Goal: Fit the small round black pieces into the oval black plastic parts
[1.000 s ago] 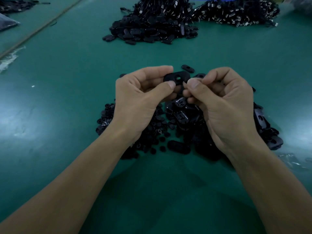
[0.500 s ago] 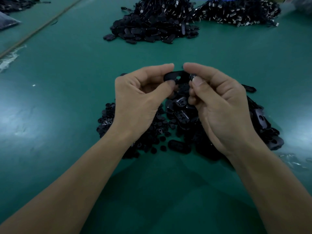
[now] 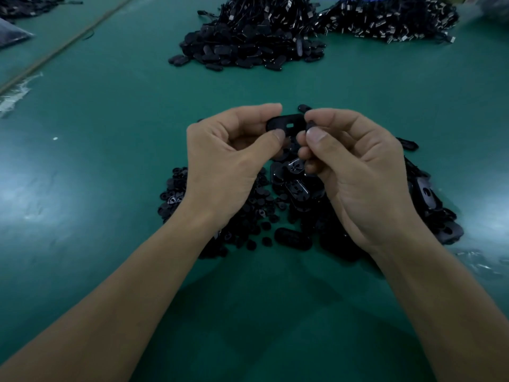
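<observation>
The left hand (image 3: 228,166) is pinching an oval black plastic part (image 3: 285,123) between thumb and forefinger, holding it raised above the green table (image 3: 110,139) with its long side running left to right and a small rectangular opening near its middle facing the camera. The right hand (image 3: 360,175) is gripping a small round black piece (image 3: 311,126) between the tips of its thumb and forefinger, and that piece is sitting right at the right end of the oval part; whether the two are touching I cannot tell. The other fingers of both hands are curling in under the palms. Beneath the hands, a heap of small round pieces (image 3: 173,201) is lying on the near left side, and a heap of oval parts (image 3: 297,188) is spreading from the middle out to the right, past the right wrist. One loose oval part (image 3: 293,238) is lying at the near edge of these heaps, between the two forearms. Far across the table, a mound of dark oval parts tangled with cords (image 3: 248,48) is sitting in the middle, and a second mound of cords with metal ends (image 3: 385,20) is lying to its right.
</observation>
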`<move>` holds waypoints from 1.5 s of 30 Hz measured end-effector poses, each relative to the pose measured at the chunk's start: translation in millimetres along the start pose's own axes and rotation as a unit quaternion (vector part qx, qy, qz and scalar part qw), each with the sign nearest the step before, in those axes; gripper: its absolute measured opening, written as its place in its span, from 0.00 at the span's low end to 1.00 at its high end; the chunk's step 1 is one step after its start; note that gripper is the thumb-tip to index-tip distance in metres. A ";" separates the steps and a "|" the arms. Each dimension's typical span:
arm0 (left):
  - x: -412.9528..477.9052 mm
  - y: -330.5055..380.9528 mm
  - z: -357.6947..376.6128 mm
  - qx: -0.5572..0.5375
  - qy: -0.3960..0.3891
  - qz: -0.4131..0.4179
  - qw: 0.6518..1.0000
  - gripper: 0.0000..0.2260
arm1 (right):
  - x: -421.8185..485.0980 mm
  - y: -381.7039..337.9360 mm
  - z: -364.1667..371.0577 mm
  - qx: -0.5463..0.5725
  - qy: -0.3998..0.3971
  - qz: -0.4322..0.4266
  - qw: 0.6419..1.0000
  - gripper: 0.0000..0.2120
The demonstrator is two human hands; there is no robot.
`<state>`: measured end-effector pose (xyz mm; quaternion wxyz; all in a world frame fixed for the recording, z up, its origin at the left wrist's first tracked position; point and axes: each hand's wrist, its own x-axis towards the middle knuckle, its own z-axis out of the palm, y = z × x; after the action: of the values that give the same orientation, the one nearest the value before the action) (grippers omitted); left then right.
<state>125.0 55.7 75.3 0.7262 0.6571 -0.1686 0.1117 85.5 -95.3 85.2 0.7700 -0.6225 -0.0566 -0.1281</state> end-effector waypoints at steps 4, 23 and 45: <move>-0.4 -0.9 0.4 0.000 -0.005 0.002 1.000 0.11 | 0.3 -0.1 0.0 -0.019 0.024 -0.017 0.999 0.06; -5.6 -2.3 4.6 0.099 -0.031 0.066 0.992 0.13 | -4.0 1.9 2.2 -0.301 0.087 -0.155 0.937 0.14; -11.0 -7.0 4.9 0.288 -0.059 0.107 0.950 0.12 | -9.9 6.6 7.6 -0.451 0.080 -0.102 0.883 0.19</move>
<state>117.1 50.8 65.0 0.4782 0.8218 -0.2411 0.1943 78.3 -85.4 78.2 0.3905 -0.8811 0.0057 -0.2666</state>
